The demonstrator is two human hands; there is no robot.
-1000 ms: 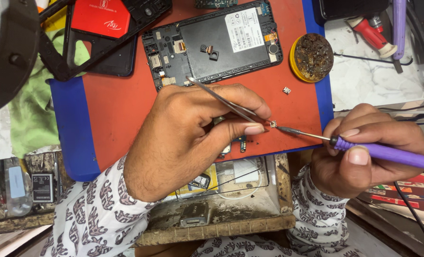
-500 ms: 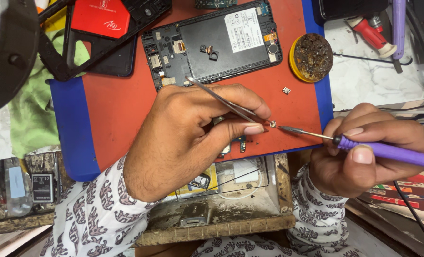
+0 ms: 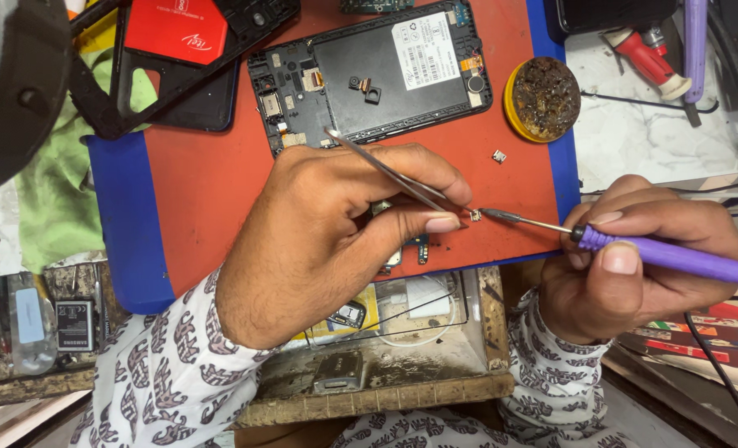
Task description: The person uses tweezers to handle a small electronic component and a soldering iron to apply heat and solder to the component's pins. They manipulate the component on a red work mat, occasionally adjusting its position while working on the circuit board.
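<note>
My left hand pinches metal tweezers, whose tips hold a tiny metal part just above the red mat. My right hand grips a purple-handled soldering iron; its thin tip points left and touches or nearly touches the part. A small circuit board lies partly hidden under my left fingers. An opened black phone with its insides showing lies on the mat beyond my hands.
A round yellow tin of brown flux sits at the mat's right edge, with a small loose part nearby. A black phone frame and red cover lie top left. Below the mat is a wooden tray of scrap parts.
The soldering iron tip has stayed close to the part held in the tweezers, shifting only slightly. Both hands hold almost the same position.
</note>
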